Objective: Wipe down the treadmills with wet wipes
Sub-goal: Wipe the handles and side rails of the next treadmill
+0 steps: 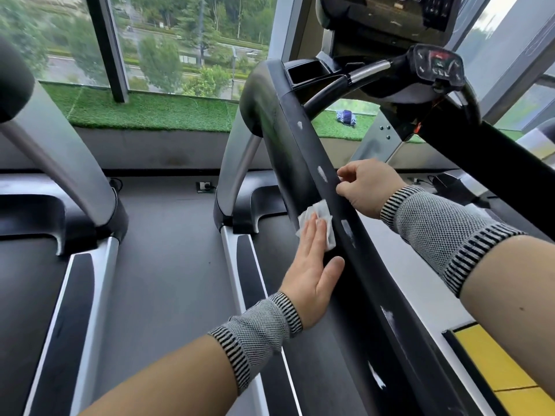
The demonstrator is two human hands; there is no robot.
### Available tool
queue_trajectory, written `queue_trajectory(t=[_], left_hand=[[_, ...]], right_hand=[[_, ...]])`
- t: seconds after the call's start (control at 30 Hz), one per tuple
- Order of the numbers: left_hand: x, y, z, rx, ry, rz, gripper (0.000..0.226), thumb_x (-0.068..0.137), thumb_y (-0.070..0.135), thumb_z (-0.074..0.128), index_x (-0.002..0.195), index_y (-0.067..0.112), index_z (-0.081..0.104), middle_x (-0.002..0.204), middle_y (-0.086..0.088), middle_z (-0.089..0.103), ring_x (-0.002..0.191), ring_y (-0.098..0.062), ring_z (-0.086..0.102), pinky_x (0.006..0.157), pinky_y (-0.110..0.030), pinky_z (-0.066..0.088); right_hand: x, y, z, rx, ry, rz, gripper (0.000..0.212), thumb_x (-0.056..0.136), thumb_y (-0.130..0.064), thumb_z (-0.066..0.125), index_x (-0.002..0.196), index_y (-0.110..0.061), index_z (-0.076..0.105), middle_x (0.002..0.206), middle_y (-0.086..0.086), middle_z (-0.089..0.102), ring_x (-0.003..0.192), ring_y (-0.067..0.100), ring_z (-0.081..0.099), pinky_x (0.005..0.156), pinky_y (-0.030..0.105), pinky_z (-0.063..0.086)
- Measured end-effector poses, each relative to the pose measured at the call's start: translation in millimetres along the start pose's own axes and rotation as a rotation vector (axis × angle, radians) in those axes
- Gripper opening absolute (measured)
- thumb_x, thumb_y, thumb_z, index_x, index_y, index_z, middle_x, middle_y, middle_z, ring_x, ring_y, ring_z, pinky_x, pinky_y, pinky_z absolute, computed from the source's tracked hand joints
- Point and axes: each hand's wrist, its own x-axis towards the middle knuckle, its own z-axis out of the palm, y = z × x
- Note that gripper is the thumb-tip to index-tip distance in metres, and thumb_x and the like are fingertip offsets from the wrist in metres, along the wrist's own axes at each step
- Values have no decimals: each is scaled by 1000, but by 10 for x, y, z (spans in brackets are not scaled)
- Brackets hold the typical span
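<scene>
Handrail (303, 163), black and scuffed with white patches, slopes down from the treadmill console (437, 66). Left hand (312, 274) lies flat with straight fingers on the rail's outer side, pressing a crumpled white wet wipe (318, 219) against it. Right hand (368, 187) sits just above the wipe on the rail's inner edge, fingers curled over that edge. Whether the right hand pinches anything cannot be told. Both wrists wear grey knitted bands.

Console screen (387, 13) cut off above.
</scene>
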Motion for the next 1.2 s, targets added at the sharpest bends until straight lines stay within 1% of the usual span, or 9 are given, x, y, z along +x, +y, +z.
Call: queue_trajectory(t=[0.1, 0.27, 0.5, 0.57, 0.7, 0.9, 0.97, 1.07, 1.2], left_hand=[[156, -45, -45, -24, 12, -50, 78, 91, 53, 23, 153, 10, 2, 157, 6, -12, 143, 0, -16, 115, -15, -7], [536, -156, -186, -176, 99, -201, 73, 92, 46, 21, 152, 8, 4, 161, -3, -4, 146, -8, -8, 121, -30, -2], [317, -300, -49, -322, 95, -222, 73, 92, 48, 22, 153, 13, 1, 160, 5, -3, 145, 2, -5, 119, -21, -1], [482, -365, -106, -353, 123, -231, 75, 92, 53, 21, 154, 14, 6, 161, 5, 3, 145, 0, 0, 121, -26, 2], [713, -516, -229, -426, 161, -391, 96, 77, 79, 28, 152, 19, 25, 156, 3, 28, 144, -6, 22, 121, -36, 15], [321, -587, 29, -453, 63, -299, 89, 83, 80, 27, 153, 27, 16, 159, 10, 18, 145, -2, 13, 121, -39, 13], [446, -553, -77, -439, 92, -332, 87, 86, 76, 28, 152, 19, 25, 157, 2, 27, 145, -6, 20, 121, -38, 15], [585, -467, -181, -428, 125, -403, 69, 98, 58, 27, 149, 12, 31, 154, -6, 33, 144, -13, 25, 120, -37, 16], [294, -394, -17, -463, 88, -230, 82, 91, 70, 24, 154, 19, 11, 160, 8, 12, 146, -2, 8, 122, -36, 9]], right_hand=[[-9, -37, -5, -32, 2, -2, 35, 90, -19, 53, 123, -10, 62, 124, 5, 63, 115, 21, 56, 102, 30, 41], [-31, -71, -7, -59, -6, 7, 37, 90, -18, 52, 126, -10, 60, 127, 5, 61, 118, 21, 55, 103, 31, 40], [-39, -62, 10, -65, 1, 19, 37, 91, -17, 50, 127, -12, 59, 129, 4, 60, 121, 22, 53, 104, 28, 38], [-27, -69, 12, -61, 6, 26, 36, 92, -16, 49, 126, -12, 60, 129, 4, 60, 121, 21, 52, 104, 27, 37], [-20, -56, 32, -34, 13, 43, 36, 92, -15, 47, 125, -13, 61, 130, 3, 60, 120, 21, 52, 103, 27, 37], [-29, -23, 44, 19, 34, 56, 36, 92, -13, 46, 124, -15, 61, 128, 1, 61, 119, 20, 53, 103, 27, 39], [-28, -27, 46, 25, 32, 58, 35, 92, -13, 47, 124, -14, 62, 127, 1, 61, 118, 20, 54, 103, 28, 39], [-39, -13, 49, 21, 29, 44, 34, 91, -16, 50, 123, -14, 62, 124, 1, 63, 116, 20, 55, 101, 27, 39], [-70, 18, 51, -8, 29, 20, 33, 88, -23, 56, 119, -13, 64, 118, 1, 65, 111, 20, 57, 97, 28, 42]])
